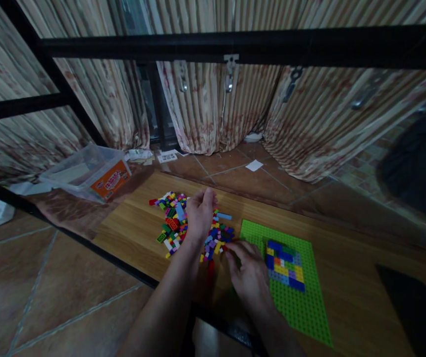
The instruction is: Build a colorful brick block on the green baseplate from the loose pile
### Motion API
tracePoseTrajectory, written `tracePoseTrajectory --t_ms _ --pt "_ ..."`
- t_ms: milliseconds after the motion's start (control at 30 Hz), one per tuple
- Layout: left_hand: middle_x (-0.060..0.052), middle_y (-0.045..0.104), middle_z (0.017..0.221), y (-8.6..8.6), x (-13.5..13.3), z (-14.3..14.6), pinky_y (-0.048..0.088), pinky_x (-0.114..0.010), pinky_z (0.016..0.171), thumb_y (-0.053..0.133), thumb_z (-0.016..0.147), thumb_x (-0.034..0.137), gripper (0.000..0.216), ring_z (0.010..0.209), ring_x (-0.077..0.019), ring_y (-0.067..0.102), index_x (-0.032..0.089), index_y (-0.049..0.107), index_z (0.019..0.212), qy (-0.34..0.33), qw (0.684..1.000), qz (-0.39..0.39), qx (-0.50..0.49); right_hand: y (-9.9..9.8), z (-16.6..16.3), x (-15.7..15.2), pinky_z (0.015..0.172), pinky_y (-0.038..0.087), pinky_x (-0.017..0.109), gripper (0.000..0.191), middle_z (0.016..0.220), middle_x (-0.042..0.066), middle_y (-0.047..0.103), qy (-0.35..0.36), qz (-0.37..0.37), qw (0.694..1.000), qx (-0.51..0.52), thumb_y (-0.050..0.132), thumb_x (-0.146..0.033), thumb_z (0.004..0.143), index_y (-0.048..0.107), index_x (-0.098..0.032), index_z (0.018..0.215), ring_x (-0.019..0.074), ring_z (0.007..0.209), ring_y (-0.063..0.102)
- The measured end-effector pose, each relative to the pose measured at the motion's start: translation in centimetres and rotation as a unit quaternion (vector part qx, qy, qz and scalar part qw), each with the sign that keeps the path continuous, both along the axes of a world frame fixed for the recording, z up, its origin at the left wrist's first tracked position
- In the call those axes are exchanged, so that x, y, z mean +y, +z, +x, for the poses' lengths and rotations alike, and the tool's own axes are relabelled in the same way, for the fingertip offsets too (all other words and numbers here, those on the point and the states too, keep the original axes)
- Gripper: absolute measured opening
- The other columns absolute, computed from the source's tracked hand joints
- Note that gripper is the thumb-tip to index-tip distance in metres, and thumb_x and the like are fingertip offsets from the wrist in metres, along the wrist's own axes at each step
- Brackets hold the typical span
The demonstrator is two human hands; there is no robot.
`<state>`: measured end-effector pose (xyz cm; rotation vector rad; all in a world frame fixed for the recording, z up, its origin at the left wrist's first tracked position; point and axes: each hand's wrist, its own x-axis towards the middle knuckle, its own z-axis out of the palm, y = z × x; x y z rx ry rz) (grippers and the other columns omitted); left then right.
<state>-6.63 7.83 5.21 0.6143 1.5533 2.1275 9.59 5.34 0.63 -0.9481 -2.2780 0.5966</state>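
A heap of mixed toy building bricks (pixel 179 210) lies on the wooden table. Over its middle is my left hand (pixel 200 213), its fingers curled in and largely hidden behind the wrist and thumb; whatever they hold does not show. At the right edge of the heap, my right hand (pixel 250 272) pinches a small red brick (pixel 225 247) between thumb and index finger. A green studded baseplate (pixel 309 312) lies to the right of that hand. On it sits a flat patch of blue, yellow, grey and other bricks (pixel 285 265).
The wooden table (pixel 131 218) has a black edge rail. Behind its left end stands a clear plastic bin (pixel 72 173) with an orange label. A dark flat panel (pixel 413 302) lies at the right. Black metal bars (pixel 198 45) cross ahead, before striped curtains (pixel 198 109).
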Motion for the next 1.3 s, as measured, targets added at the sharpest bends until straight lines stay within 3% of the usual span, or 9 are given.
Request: tracePoseTrajectory --t_ms 167,567,900,1067,1300 --pt "0.000 0.060 0.060 0.0 -0.1 0.1 0.042 -0.020 0.052 0.065 0.076 0.044 0.031 0.052 -0.0089 0.053 0.013 0.064 0.069 -0.004 1.000 -0.008 -0.001 -0.3 -0.6 0.4 0.086 0.046 0.039 0.024 0.106 0.008 0.065 -0.031 0.032 0.998 -0.041 0.053 -0.019 0.088 0.068 -0.019 0.106 0.0253 0.099 0.055" --pt "0.002 0.059 0.058 0.2 -0.2 0.0 0.039 -0.020 0.050 0.061 0.077 0.033 0.022 0.050 -0.0081 0.051 0.014 0.064 0.067 -0.004 1.000 -0.007 -0.001 -0.6 -1.2 -0.2 0.087 0.044 0.039 0.020 0.105 0.007 0.063 0.011 0.052 0.998 -0.039 0.055 -0.015 0.086 0.069 -0.021 0.099 0.0247 0.099 0.054" --pt "0.001 0.061 0.060 0.3 -0.3 0.0 0.041 -0.020 0.053 0.062 0.077 0.034 0.022 0.053 -0.0092 0.053 0.014 0.065 0.068 -0.012 1.000 -0.017 -0.002 0.2 -0.6 0.5 0.084 0.044 0.036 0.011 0.096 0.004 0.066 -0.006 -0.025 0.999 0.033 0.056 -0.025 0.089 0.067 -0.022 0.087 0.0219 0.094 0.056" --pt "0.001 0.060 0.061 0.3 -0.2 0.1 0.043 -0.021 0.055 0.064 0.075 0.035 0.022 0.056 -0.0101 0.053 0.014 0.063 0.067 -0.025 0.999 -0.028 -0.003 1.7 2.6 2.3 0.083 0.046 0.035 0.017 0.091 0.003 0.068 -0.055 -0.042 0.996 0.061 0.054 -0.034 0.090 0.067 -0.023 0.088 0.0207 0.091 0.059" --pt "0.001 0.061 0.062 0.1 0.1 0.9 0.044 -0.021 0.057 0.064 0.074 0.035 0.021 0.059 -0.0115 0.056 0.015 0.065 0.067 -0.072 0.995 -0.065 0.025 2.2 10.0 4.7 0.082 0.047 0.036 0.026 0.094 0.006 0.069 -0.202 -0.043 0.977 0.049 0.055 -0.043 0.086 0.069 -0.022 0.087 0.0228 0.089 0.063"
